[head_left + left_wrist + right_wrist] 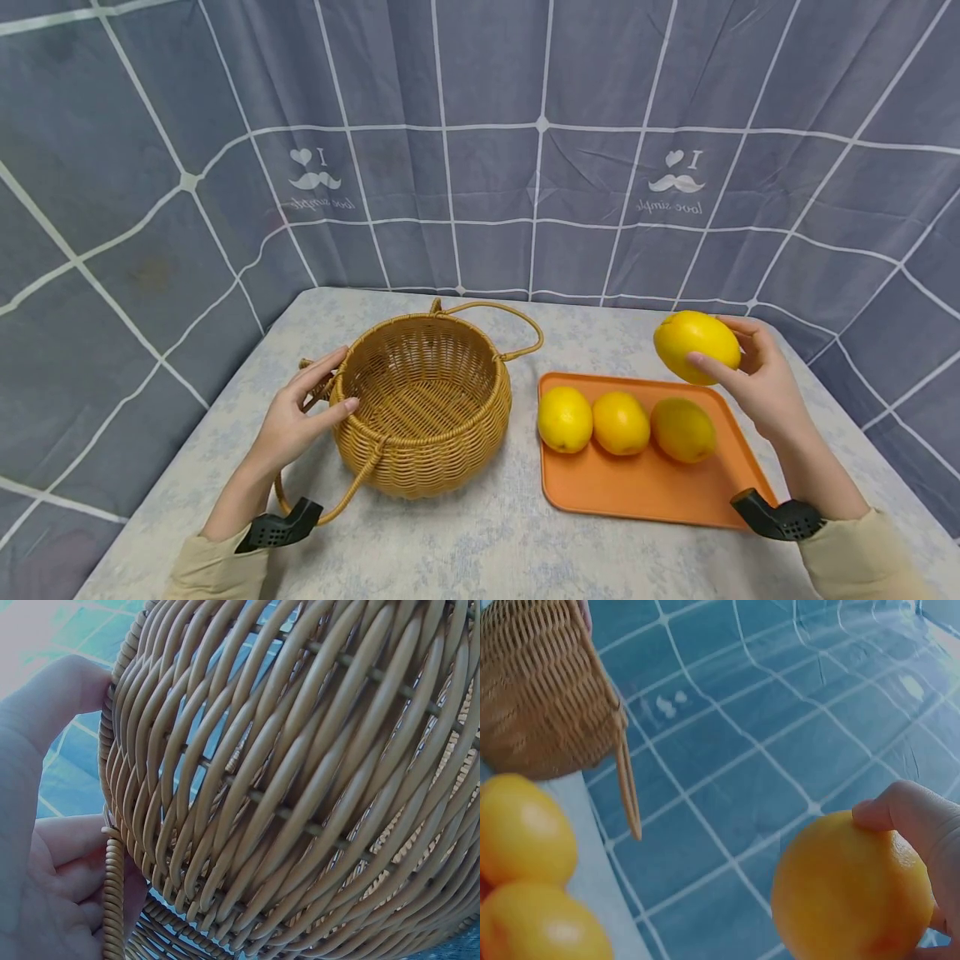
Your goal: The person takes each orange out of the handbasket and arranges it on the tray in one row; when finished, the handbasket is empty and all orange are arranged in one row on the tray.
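Note:
A round wicker basket (423, 467) with two looped handles stands upright on the left of the table, its inside bare. My left hand (296, 421) grips its left rim, the thumb on the rim; in the left wrist view, the other fingers are partly hidden behind the handle (113, 892). On the right, my right hand (765, 379) holds a yellow lemon (693, 343) in the air above the far right part of an orange tray (615, 492). The thumb presses the near side of this lemon (847, 892). Three more lemons (618, 423) lie in a row on the tray.
The table (480, 550) has a pale, mottled cover. A grey curtain (487, 183) with white grid lines hangs behind it and along both sides. One basket handle (525, 325) sticks out toward the tray, and the other loops down at the front left.

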